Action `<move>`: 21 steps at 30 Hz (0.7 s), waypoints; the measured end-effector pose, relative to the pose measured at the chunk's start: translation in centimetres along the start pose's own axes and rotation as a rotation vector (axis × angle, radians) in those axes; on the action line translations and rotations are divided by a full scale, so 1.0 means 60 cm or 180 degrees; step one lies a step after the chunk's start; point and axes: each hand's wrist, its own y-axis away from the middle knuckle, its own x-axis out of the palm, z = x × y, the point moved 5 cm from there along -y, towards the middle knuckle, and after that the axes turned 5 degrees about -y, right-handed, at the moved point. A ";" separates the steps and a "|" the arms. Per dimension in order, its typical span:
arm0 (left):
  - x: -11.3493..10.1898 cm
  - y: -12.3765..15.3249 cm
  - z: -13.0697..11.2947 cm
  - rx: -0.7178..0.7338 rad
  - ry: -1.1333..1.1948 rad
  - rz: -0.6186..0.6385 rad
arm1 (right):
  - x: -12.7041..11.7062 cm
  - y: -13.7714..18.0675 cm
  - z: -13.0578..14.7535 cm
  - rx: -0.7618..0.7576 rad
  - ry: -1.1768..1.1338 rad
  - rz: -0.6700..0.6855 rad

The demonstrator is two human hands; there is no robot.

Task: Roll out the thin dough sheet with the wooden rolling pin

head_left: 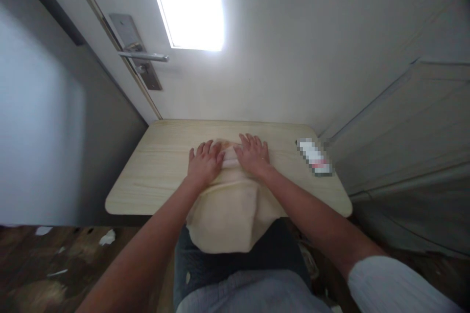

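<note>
A pale yellow cloth lies over the front part of a light wooden table, its near end hanging past the edge above my lap. Creases and folds gather at its far end, between my hands. My left hand rests on the left side of that folded part, palm down, fingers slightly bent and pointing forward. On the right side, my right hand presses down with its fingers spread. Both thumbs point inward across the folds. What lies under the palms is hidden.
The table stands against a white door with a metal handle and a bright window pane. A blurred-out rectangular object lies at the table's right. White scraps litter the floor at left.
</note>
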 end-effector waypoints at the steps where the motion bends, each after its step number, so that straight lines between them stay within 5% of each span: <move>1: -0.003 0.010 -0.004 0.0019 -0.0025 0.0018 | 0.001 0.012 0.000 -0.0003 0.0002 0.0013; 13: -0.016 0.087 -0.026 0.0191 -0.0097 0.0341 | -0.017 0.102 0.005 -0.0120 -0.0019 0.0247; 21: -0.008 0.034 -0.017 0.0022 -0.0060 0.0123 | -0.011 0.049 0.004 -0.0079 -0.0011 0.0158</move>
